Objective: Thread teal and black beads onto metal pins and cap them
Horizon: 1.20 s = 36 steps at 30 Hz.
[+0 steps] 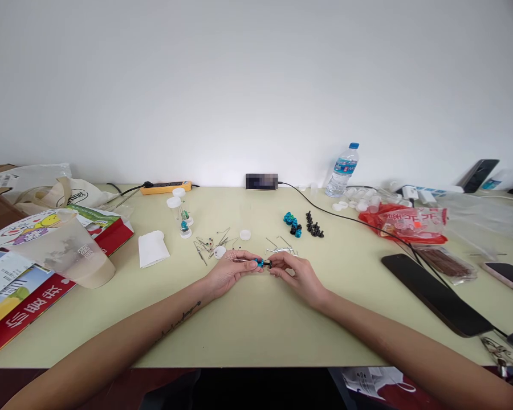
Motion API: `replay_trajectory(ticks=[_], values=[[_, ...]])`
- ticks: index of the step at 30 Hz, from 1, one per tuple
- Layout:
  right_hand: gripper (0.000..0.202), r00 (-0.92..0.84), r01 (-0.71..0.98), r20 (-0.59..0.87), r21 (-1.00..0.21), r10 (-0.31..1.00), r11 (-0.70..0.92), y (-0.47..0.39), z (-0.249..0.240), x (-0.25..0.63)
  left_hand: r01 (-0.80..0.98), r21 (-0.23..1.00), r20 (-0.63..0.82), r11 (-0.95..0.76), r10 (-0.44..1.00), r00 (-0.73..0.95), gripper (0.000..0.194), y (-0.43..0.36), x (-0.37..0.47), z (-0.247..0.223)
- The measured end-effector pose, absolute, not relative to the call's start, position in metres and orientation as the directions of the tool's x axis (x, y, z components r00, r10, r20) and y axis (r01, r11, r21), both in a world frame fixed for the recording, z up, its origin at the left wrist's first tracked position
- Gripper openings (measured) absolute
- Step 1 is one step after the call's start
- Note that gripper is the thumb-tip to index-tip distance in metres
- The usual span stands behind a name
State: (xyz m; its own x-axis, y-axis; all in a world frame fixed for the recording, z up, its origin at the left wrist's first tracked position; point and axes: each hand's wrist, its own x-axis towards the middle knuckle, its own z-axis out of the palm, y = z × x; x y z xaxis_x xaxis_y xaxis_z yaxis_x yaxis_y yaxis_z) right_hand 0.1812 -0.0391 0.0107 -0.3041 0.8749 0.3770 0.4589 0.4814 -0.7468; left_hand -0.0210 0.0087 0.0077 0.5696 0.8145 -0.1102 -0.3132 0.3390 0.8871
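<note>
Landmark: the small, shiny blue cylinder (260, 263), held just above the pale green tabletop (256, 324), between both hands.

Left hand (228, 273): thumb and fingers together, clamped on the blue cylinder from its left. A thin silvery rod (241, 260) runs left from the cylinder along the same hand; whether it joins the cylinder, can't tell.

Right hand (299, 276): thumb and forefinger pinched on a short black stem-like piece (268, 264), directly right of the blue cylinder. Key relation: cylinder and black piece sit end to end, shared long axis roughly left-right, across the table. Cylinder is nearer the left fingertips, black piece nearer the right. Seated inside or only touching: too small to tell.

Just beyond the cylinder, slightly right: loose L-shaped silver metal rods (282, 249). Beyond and left: flat round white cap (219, 251), then tangled thin bent metal pieces (203, 247). Farther left: folded white paper (153, 249).

Farther beyond, slightly left of the cylinder: upright clear tube with white base (245, 234). Beyond and right: cluster of glossy blue round pieces (288, 217), some dark ones among them; right of those, black screw-like pieces (315, 226).

Farthest, by the wall: straight past the cylinder, black rectangular box (261, 181); off right, clear water bottle with blue cap (342, 171).
</note>
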Motion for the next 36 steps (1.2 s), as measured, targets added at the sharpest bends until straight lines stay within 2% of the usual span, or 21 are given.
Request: replay_trajectory(ticks=[6,11,16,21,28,36], values=[[0.021,-0.290,0.465,0.374,-0.749,0.881,0.471,-0.0395,0.0115,0.1811,-0.317,0.882,-0.117,0.349,0.814,0.569,0.027,0.0084,-0.0207,0.0075],[0.017,-0.298,0.458,0.365,-0.756,0.882,0.467,-0.0392,0.0115,0.1812,-0.318,0.888,-0.099,0.333,0.812,0.576,0.026,0.0087,-0.0206,0.0065],[0.025,-0.287,0.463,0.377,-0.750,0.880,0.472,-0.0393,0.0111,0.1815,-0.325,0.881,-0.105,0.345,0.810,0.576,0.028,0.0090,-0.0210,0.0060],[0.017,-0.312,0.463,0.366,-0.747,0.877,0.477,-0.0403,0.0121,0.1813,-0.317,0.895,-0.079,0.314,0.810,0.581,0.025,0.0105,-0.0207,0.0039],[0.024,-0.293,0.461,0.384,-0.746,0.875,0.482,-0.0405,0.0126,0.1815,-0.336,0.884,-0.086,0.325,0.820,0.566,0.023,0.0113,-0.0210,0.0020],[0.020,-0.333,0.449,0.400,-0.729,0.854,0.516,-0.0426,0.0153,0.1820,-0.321,0.891,-0.097,0.320,0.826,0.555,0.028,0.0112,-0.0208,0.0019]])
